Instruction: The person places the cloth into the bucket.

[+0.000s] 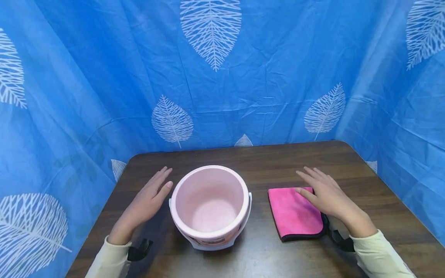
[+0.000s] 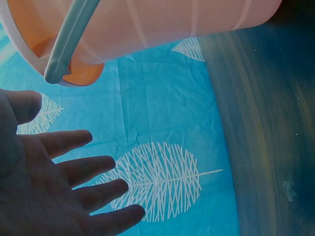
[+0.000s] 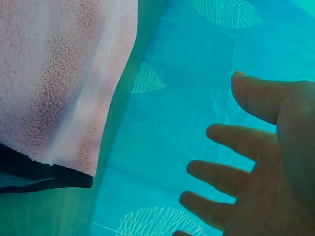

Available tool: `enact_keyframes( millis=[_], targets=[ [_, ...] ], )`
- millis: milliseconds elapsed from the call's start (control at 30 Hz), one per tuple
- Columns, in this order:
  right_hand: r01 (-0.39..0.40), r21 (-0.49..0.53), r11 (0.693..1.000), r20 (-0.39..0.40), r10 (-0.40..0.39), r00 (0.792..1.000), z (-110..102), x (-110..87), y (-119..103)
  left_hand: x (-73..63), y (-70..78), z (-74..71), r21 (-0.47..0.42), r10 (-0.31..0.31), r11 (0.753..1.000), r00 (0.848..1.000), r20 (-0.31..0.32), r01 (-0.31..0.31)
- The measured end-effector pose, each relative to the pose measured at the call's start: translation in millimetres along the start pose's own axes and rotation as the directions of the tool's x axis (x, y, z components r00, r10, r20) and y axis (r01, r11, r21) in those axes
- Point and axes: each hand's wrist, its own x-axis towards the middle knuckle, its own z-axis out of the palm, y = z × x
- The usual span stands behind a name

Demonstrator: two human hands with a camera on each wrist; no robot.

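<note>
A pink bucket (image 1: 211, 231) with a white handle (image 1: 247, 216) stands upright near the middle of the table, its inside bare. To its left is my left hand (image 1: 148, 200), fingers straight and apart from the bucket. The left wrist view shows that hand (image 2: 64, 182) with spread fingers, below the bucket's side (image 2: 162, 24) and handle (image 2: 74, 39). On the right lies a folded pink cloth (image 1: 292, 216) with black edging. My right hand (image 1: 328, 195) is over its right part, fingers extended, holding nothing. In the right wrist view the fluffy cloth (image 3: 59, 73) is apart from the hand (image 3: 261, 167).
The dark wooden table (image 1: 264, 166) has rounded far corners. Blue curtains (image 1: 264, 77) with white leaf prints hang behind it and along both sides. A black strap (image 1: 139, 250) is on the left wrist, another black strap (image 1: 342, 242) on the right.
</note>
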Motion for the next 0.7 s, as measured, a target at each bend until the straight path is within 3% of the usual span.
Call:
enact_keyframes(
  millis=[700],
  targets=[
    [-0.016,0.029,0.999,0.037,0.015,0.999,9.7,-6.0,-0.5,-0.2,-2.0,6.3,-0.053,0.009,0.999,1.000,0.002,-0.009]
  ],
)
